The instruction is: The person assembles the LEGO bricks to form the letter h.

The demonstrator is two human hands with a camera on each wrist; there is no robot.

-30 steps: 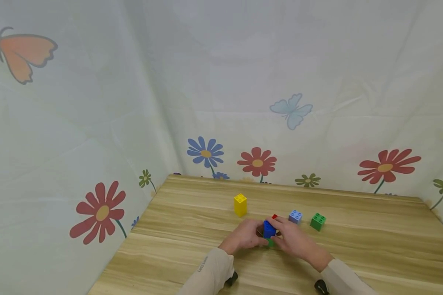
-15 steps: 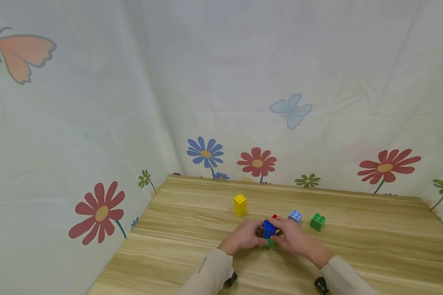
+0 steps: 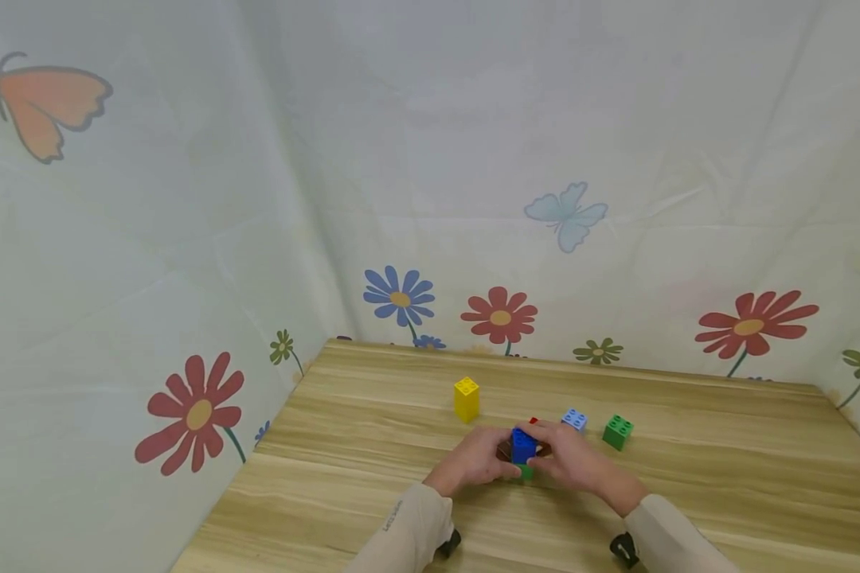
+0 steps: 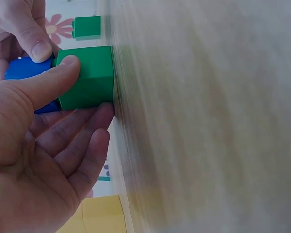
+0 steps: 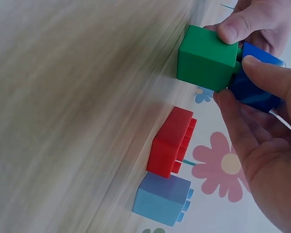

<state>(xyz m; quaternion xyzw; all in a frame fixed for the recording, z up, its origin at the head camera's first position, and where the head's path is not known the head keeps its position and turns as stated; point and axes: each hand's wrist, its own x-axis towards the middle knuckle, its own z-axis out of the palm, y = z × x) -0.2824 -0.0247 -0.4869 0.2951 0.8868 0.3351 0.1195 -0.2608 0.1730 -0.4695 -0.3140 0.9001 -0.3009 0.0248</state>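
A blue toy brick sits over a green brick that stands on the table. Seen from the right wrist, some green studs show between the two, and the blue brick is slightly tilted. My left hand grips the green brick, its thumb on the near face and its fingers behind. With thumb and fingers my right hand pinches the blue brick from the other side. In the head view both hands cover much of the pair.
Just behind my right hand are a red brick and a light blue brick. Another green brick stands farther right. A tall yellow piece is at the back left. A flower-printed curtain hangs behind the wooden table.
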